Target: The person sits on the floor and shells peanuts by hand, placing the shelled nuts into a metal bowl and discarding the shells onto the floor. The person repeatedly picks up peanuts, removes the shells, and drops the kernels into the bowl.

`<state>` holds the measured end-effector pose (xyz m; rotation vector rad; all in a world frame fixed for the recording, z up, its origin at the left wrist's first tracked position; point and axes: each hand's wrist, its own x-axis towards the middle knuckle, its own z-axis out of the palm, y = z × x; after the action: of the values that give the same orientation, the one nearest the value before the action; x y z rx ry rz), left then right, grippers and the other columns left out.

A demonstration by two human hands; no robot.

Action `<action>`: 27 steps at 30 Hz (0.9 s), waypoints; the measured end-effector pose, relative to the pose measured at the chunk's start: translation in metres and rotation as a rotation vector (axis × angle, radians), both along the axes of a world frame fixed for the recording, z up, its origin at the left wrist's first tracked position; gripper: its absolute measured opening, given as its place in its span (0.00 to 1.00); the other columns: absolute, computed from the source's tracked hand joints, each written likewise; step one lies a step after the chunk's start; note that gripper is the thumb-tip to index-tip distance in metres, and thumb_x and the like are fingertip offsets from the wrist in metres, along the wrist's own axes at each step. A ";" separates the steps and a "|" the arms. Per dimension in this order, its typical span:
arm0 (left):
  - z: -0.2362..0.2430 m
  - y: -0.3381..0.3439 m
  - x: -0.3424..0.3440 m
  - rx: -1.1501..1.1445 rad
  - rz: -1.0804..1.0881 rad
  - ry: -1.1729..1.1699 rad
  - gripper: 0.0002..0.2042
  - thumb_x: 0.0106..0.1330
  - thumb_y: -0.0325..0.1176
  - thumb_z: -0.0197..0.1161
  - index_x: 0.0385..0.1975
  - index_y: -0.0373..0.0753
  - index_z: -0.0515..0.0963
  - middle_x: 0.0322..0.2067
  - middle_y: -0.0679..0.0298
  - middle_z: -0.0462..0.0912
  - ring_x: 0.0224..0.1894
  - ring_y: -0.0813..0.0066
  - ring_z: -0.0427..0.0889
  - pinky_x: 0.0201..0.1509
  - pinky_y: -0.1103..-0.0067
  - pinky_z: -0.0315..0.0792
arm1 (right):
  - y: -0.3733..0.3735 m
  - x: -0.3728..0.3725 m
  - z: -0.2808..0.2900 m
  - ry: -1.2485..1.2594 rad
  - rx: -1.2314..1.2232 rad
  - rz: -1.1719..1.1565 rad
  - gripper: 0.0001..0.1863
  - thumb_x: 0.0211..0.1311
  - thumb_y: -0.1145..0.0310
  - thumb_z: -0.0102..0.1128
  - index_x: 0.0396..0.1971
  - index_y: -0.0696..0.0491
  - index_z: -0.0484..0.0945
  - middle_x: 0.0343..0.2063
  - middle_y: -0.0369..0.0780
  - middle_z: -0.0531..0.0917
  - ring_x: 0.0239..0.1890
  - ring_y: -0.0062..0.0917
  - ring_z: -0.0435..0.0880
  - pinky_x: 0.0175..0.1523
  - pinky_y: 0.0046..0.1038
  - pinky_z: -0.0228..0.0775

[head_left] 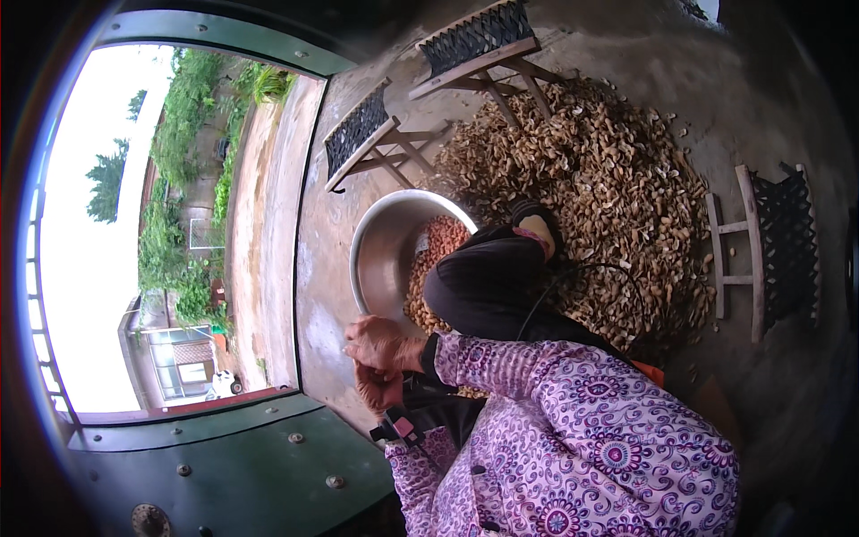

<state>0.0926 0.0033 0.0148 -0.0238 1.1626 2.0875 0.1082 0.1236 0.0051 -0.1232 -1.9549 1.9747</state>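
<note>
My right hand (385, 344) and my left hand (379, 390) meet at the near edge of a large metal basin (365, 255). Both have bent, closed fingers; anything held between them is too small or hidden to make out. A dark watch-like band (400, 427) with a pink face circles my left wrist. Inside the basin lie reddish shelled peanuts (445, 236), partly covered by my dark-trousered knee (479, 276). A broad heap of peanut shells (591, 179) spreads on the floor beyond my leg, perhaps with whole peanuts among them.
Two low wooden stools with woven black seats, one stool (358, 134) near the doorway and another stool (479, 40) farther back, stand by the heap. A third stool (783, 246) is at the right. Green metal doors (242, 474) frame an opening onto a yard.
</note>
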 end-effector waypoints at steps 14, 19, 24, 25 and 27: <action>0.013 0.004 0.016 0.298 -0.213 0.123 0.08 0.59 0.38 0.54 0.28 0.42 0.67 0.23 0.70 0.65 0.18 0.88 0.57 0.17 0.90 0.54 | 0.002 0.153 0.114 1.082 0.227 0.010 0.18 0.52 0.58 0.55 0.36 0.57 0.70 0.28 0.38 0.71 0.30 0.28 0.72 0.37 0.31 0.63; 0.014 0.013 0.030 0.274 -0.237 0.092 0.11 0.56 0.36 0.57 0.20 0.44 0.62 0.18 0.74 0.59 0.17 0.88 0.54 0.16 0.90 0.50 | 0.009 0.163 0.105 0.973 0.443 0.133 0.20 0.50 0.57 0.57 0.37 0.58 0.71 0.32 0.39 0.74 0.32 0.25 0.74 0.37 0.30 0.64; 0.026 0.002 0.038 0.158 -0.188 0.131 0.09 0.56 0.34 0.56 0.20 0.41 0.64 0.16 0.74 0.58 0.17 0.88 0.56 0.17 0.90 0.52 | 0.033 0.140 0.088 0.666 0.543 0.055 0.22 0.50 0.54 0.57 0.37 0.58 0.72 0.30 0.40 0.74 0.32 0.27 0.74 0.37 0.26 0.65; 0.029 0.002 0.033 0.244 -0.301 0.149 0.08 0.57 0.33 0.55 0.20 0.41 0.64 0.16 0.74 0.59 0.17 0.88 0.57 0.17 0.89 0.52 | 0.038 0.132 0.080 0.584 0.503 0.028 0.23 0.51 0.52 0.56 0.37 0.58 0.71 0.30 0.39 0.74 0.33 0.25 0.73 0.37 0.25 0.65; 0.019 0.004 0.024 0.324 -0.354 0.148 0.07 0.57 0.32 0.56 0.23 0.39 0.67 0.16 0.74 0.60 0.17 0.88 0.58 0.18 0.89 0.53 | 0.042 0.120 0.061 0.279 0.234 -0.028 0.24 0.55 0.52 0.52 0.40 0.60 0.69 0.31 0.37 0.73 0.35 0.20 0.72 0.41 0.21 0.64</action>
<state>0.1170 0.0075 0.0341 0.4636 0.8262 1.9538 0.2278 0.1657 0.0660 0.1746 -1.9666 1.6300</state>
